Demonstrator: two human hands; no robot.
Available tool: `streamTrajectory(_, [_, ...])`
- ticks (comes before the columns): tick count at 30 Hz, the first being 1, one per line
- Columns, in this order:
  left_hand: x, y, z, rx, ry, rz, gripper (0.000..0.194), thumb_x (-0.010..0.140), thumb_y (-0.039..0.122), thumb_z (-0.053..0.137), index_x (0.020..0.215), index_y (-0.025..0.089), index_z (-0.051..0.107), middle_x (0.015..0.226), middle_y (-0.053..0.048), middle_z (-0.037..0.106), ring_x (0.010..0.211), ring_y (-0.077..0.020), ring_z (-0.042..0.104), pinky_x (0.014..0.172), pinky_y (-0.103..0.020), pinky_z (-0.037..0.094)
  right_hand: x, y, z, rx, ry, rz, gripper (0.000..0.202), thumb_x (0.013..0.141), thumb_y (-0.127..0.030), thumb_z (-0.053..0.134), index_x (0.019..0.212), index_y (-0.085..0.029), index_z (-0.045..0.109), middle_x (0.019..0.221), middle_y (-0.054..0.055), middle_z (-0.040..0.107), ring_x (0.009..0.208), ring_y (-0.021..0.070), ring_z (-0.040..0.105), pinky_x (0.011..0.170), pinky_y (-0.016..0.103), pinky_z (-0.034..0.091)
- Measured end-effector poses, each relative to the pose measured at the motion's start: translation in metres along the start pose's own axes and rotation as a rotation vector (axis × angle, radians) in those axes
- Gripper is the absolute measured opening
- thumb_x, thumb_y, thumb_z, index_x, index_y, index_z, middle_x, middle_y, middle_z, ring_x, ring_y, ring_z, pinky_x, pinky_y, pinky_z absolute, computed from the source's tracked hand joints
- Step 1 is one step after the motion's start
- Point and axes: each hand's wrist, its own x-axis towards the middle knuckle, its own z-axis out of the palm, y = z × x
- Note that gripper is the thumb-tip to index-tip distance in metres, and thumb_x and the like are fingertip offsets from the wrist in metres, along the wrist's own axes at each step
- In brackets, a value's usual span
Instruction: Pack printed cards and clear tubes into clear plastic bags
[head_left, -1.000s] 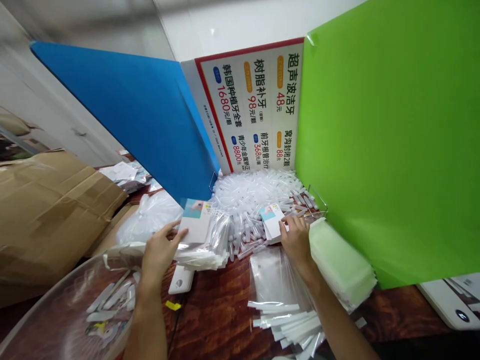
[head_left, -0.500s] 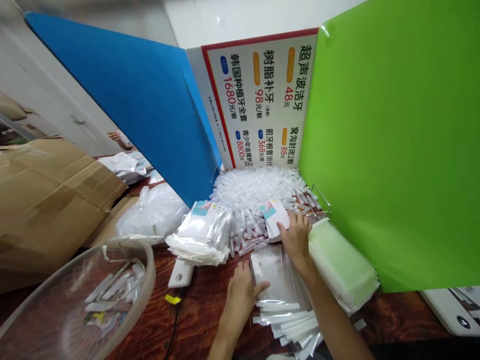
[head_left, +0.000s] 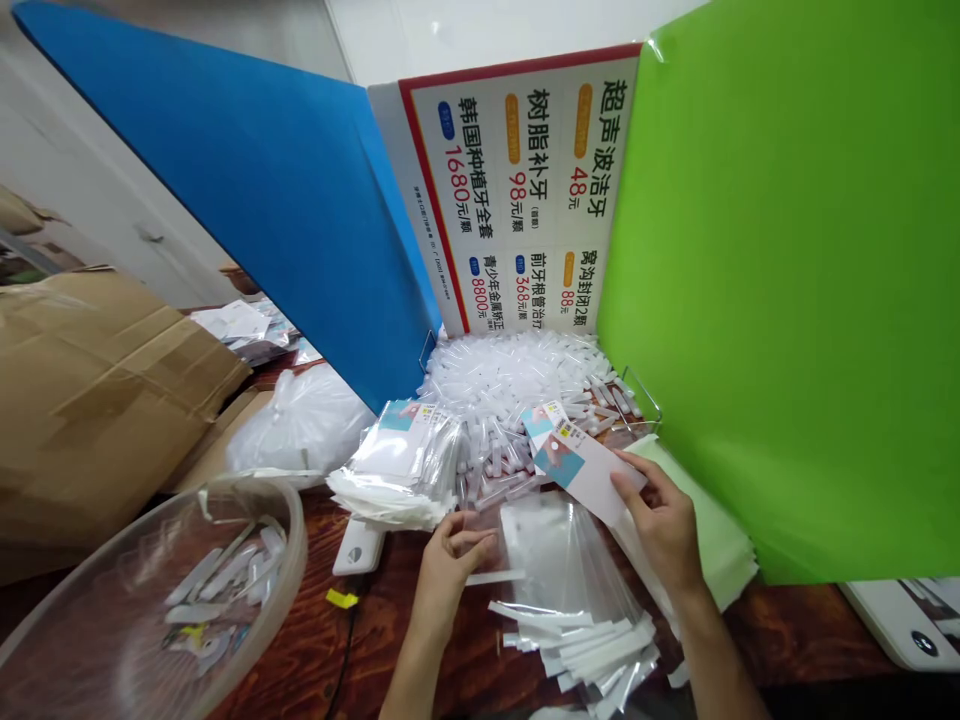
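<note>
While right hand grips card | left hand holds clear bag

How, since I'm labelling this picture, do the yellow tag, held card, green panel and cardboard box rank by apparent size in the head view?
Largest to smallest:
1. green panel
2. cardboard box
3. held card
4. yellow tag

The dark red-brown wood-grain surface carries a broad heap of small translucent white plastic tubes, a stack of clear plastic packets with printed white cards inside, a fanned pile of flat clear plastic bags, a pale green rectangular stack and a small yellow scrap.
</note>
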Motion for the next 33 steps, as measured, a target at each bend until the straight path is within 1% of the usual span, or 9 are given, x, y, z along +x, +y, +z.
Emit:
streamTrajectory(4, [-0.002, 0.012, 0.008, -0.282, 0.016, -0.044, 0.061, 0.049, 0.028, 0.095, 0.099, 0.018, 0.062, 0.068, 0.003, 0.074, 0.062, -0.016, 0.07, 0.065, -0.026, 0.055, -0.014, -0.005, -0.021, -0.077, -0.338, -0.037, 0.024, 0.088, -0.034, 0.068, 0.108, -0.026, 0.079, 0.106, 0.008, 0.078, 0.092, 0.0281, 0.072, 0.081, 0.04, 0.059])
streamTrajectory(6, [-0.002, 0.018, 0.014, -0.35, -0.009, -0.058, 0.056, 0.048, 0.024, 0.096, 0.093, 0.018, 0.063, 0.07, 0.002, 0.075, 0.066, -0.0146, 0.071, 0.069, -0.023, 0.055, -0.019, -0.008, -0.023, -0.045, -0.552, -0.002, 0.021, 0.087, -0.03, 0.069, 0.104, -0.028, 0.081, 0.105, 0.007, 0.079, 0.097, 0.029, 0.072, 0.087, 0.042, 0.058])
streamTrajectory(8, [-0.001, 0.022, 0.02, -0.392, -0.037, -0.063, 0.05, 0.049, 0.023, 0.096, 0.087, 0.018, 0.064, 0.073, 0.001, 0.076, 0.07, -0.0129, 0.072, 0.073, -0.021, 0.054, -0.022, -0.009, -0.02, -0.01, -0.659, 0.046, 0.019, 0.087, -0.03, 0.07, 0.103, -0.029, 0.081, 0.104, 0.006, 0.079, 0.098, 0.0287, 0.072, 0.089, 0.042, 0.058])
streamTrajectory(13, [-0.006, 0.022, 0.03, -0.359, -0.041, -0.048, 0.044, 0.054, 0.03, 0.094, 0.085, 0.018, 0.065, 0.081, -0.002, 0.077, 0.078, -0.015, 0.072, 0.076, -0.023, 0.055, -0.021, -0.007, 0.003, 0.15, -0.546, 0.088, 0.023, 0.086, -0.036, 0.071, 0.105, -0.027, 0.08, 0.11, 0.007, 0.078, 0.103, 0.0289, 0.071, 0.09, 0.043, 0.058])
streamTrajectory(17, [-0.012, 0.017, 0.028, -0.224, -0.022, 0.039, 0.035, 0.063, 0.033, 0.09, 0.083, 0.017, 0.067, 0.08, -0.002, 0.076, 0.077, -0.0161, 0.071, 0.076, -0.025, 0.054, -0.018, -0.003, 0.02, 0.238, -0.483, 0.13, 0.029, 0.088, -0.04, 0.068, 0.11, -0.025, 0.078, 0.105, 0.008, 0.078, 0.093, 0.027, 0.072, 0.076, 0.038, 0.06])
streamTrajectory(21, [-0.013, 0.018, 0.019, -0.167, 0.044, 0.101, 0.034, 0.063, 0.034, 0.089, 0.082, 0.018, 0.066, 0.082, -0.003, 0.077, 0.078, -0.0179, 0.071, 0.074, -0.027, 0.055, -0.016, -0.001, 0.028, 0.228, -0.495, 0.09, 0.024, 0.086, -0.037, 0.071, 0.105, -0.026, 0.08, 0.111, 0.007, 0.077, 0.104, 0.0275, 0.069, 0.092, 0.041, 0.055])
streamTrajectory(27, [-0.019, 0.021, 0.035, -0.107, 0.032, 0.03, 0.043, 0.058, 0.037, 0.09, 0.09, 0.016, 0.071, 0.096, -0.011, 0.078, 0.094, -0.0283, 0.073, 0.089, -0.038, 0.054, -0.018, -0.002, 0.044, 0.347, -0.531, 0.167, 0.025, 0.09, -0.039, 0.066, 0.107, -0.021, 0.072, 0.069, 0.001, 0.069, 0.059, 0.0176, 0.064, 0.061, 0.03, 0.053])
streamTrajectory(30, [-0.022, 0.018, 0.053, -0.14, 0.011, 0.035, 0.055, 0.055, 0.04, 0.091, 0.102, 0.018, 0.071, 0.107, -0.012, 0.077, 0.106, -0.0328, 0.07, 0.096, -0.042, 0.052, -0.026, -0.003, 0.061, 0.499, -0.498, 0.194, 0.026, 0.089, -0.038, 0.068, 0.109, -0.023, 0.065, 0.069, -0.003, 0.065, 0.057, 0.0153, 0.061, 0.06, 0.028, 0.05])
streamTrajectory(33, [-0.023, 0.025, 0.049, -0.145, -0.007, 0.072, 0.062, 0.058, 0.045, 0.089, 0.11, 0.02, 0.068, 0.108, -0.011, 0.077, 0.108, -0.0322, 0.069, 0.093, -0.04, 0.053, -0.03, -0.005, 0.069, 0.615, -0.413, 0.232, 0.028, 0.086, -0.037, 0.071, 0.109, -0.025, 0.062, 0.075, -0.003, 0.062, 0.059, 0.0138, 0.058, 0.061, 0.027, 0.049])
